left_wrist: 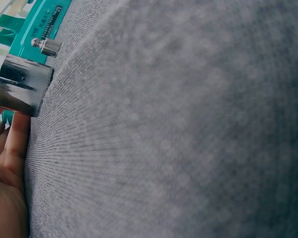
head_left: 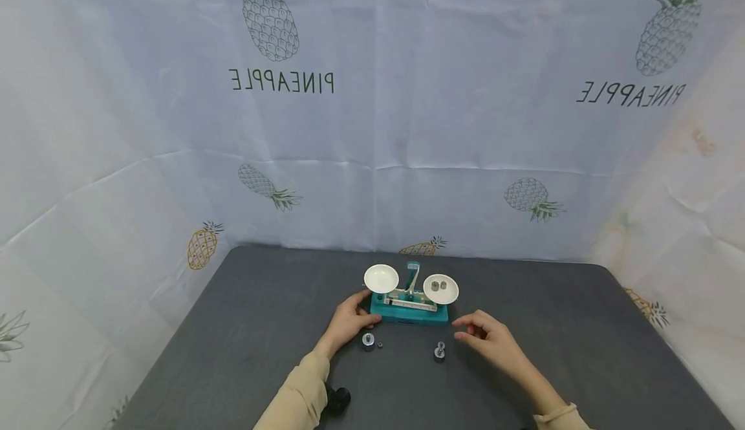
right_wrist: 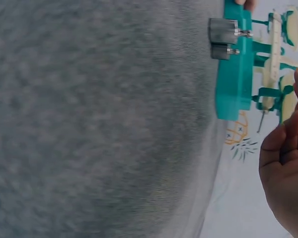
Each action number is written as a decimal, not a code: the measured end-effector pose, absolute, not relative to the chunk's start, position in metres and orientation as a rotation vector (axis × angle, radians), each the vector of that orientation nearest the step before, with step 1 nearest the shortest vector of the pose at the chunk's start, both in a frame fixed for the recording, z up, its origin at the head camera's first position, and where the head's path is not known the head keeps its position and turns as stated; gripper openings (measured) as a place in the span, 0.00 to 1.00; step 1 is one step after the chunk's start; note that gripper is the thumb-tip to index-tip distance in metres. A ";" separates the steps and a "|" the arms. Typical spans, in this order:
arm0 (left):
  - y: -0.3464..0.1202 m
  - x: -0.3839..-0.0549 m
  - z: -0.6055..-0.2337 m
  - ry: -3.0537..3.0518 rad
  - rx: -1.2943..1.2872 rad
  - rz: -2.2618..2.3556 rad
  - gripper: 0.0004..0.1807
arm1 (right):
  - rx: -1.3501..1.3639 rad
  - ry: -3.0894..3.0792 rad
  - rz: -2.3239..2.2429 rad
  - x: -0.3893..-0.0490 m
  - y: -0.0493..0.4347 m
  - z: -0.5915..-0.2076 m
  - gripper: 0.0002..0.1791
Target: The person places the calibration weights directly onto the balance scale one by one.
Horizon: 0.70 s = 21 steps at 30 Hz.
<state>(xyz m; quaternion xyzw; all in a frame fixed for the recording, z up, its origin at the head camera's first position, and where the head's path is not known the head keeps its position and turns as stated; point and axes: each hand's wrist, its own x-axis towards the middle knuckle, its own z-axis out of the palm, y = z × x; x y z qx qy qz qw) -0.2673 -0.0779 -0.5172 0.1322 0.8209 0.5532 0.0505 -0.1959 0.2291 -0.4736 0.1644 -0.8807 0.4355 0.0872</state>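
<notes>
A teal balance scale (head_left: 407, 313) with two white pans stands toward the back of the table. Its left pan (head_left: 381, 279) is bare, and two small metal weights (head_left: 439, 286) sit in the right pan (head_left: 448, 297). My left hand (head_left: 347, 319) holds the left end of the base, thumb at the front corner. Beyond the base's right end, my right hand (head_left: 491, 340) hovers with thumb and forefinger apart and nothing between them. A large metal weight (left_wrist: 25, 85) and a tiny one (left_wrist: 48, 47) stand before the base, near the left hand.
Two more metal weights, a larger one (right_wrist: 222, 30) and a smaller one (right_wrist: 220, 51), stand side by side before the base's right part. A black rounded object (head_left: 339, 399) shows beside the left sleeve. A pineapple-print cloth (head_left: 442, 119) hangs behind the dark table (head_left: 262, 326).
</notes>
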 end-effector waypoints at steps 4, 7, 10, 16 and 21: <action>-0.079 -0.265 -0.516 2.518 0.487 1.707 0.37 | 0.559 -2.664 1.322 -0.197 0.230 -0.481 0.09; -0.079 -0.265 -0.515 2.512 0.499 1.716 0.36 | 0.564 -2.699 1.336 -0.198 0.231 -0.486 0.09; -0.078 -0.265 -0.515 2.487 0.429 1.714 0.36 | 0.561 -2.733 1.340 -0.200 0.231 -0.490 0.09; -0.076 -0.268 -0.516 2.484 0.368 1.698 0.37 | 0.596 -2.787 1.325 -0.204 0.231 -0.494 0.09; -0.076 -0.268 -0.515 2.496 0.362 1.676 0.37 | 0.624 -2.823 1.346 -0.206 0.230 -0.493 0.10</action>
